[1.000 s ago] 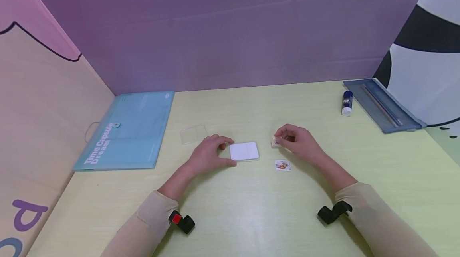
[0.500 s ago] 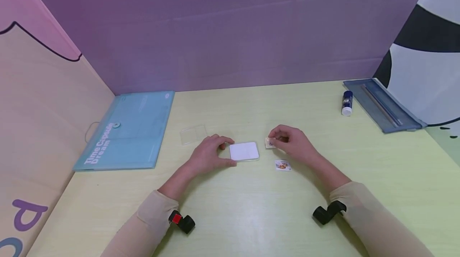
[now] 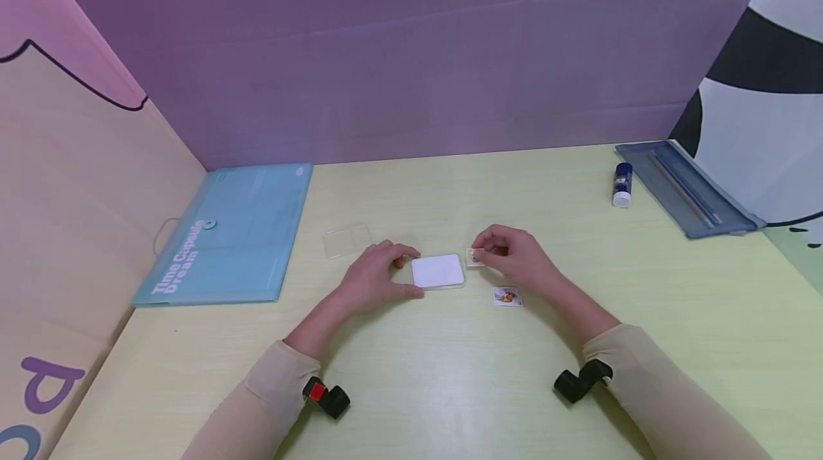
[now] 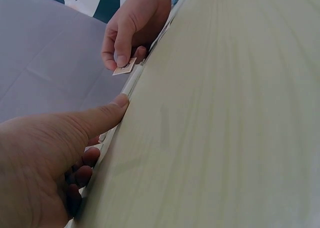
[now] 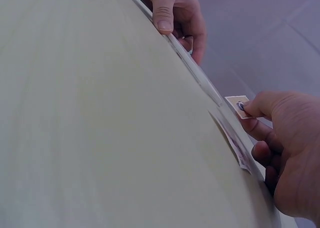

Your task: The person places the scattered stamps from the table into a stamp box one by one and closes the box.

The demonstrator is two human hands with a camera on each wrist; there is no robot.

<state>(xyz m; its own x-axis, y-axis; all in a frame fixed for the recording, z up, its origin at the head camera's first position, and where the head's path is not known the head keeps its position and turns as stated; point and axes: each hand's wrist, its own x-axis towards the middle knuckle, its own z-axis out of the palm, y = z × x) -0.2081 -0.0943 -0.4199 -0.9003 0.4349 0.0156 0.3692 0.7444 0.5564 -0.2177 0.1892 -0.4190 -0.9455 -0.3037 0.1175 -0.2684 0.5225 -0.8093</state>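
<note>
My right hand (image 3: pixel 514 256) pinches a small picture card (image 3: pixel 474 257), cream with a dark printed figure, between thumb and fingers. In the right wrist view this card (image 5: pixel 238 107) is tilted above the table. It is just right of a white rounded-corner card stack (image 3: pixel 437 271) that seems to sit in a shallow clear case. My left hand (image 3: pixel 379 276) holds that stack by its left side, thumb at the near corner and index finger at the far one. A second small picture card (image 3: pixel 507 296) with an orange print lies on the table below the right hand.
A clear plastic lid (image 3: pixel 347 240) lies behind the left hand. The blue document folder (image 3: pixel 225 238) is flat at far left. At the back right, a glue stick (image 3: pixel 621 186) stands beside a grey-blue zip pouch (image 3: pixel 688 188). A purple panel (image 3: pixel 411 53) rises behind the table.
My right hand has moved left with its pinched picture card, bringing it close to the white stack's right edge. The left hand and the stack have stayed in place.
</note>
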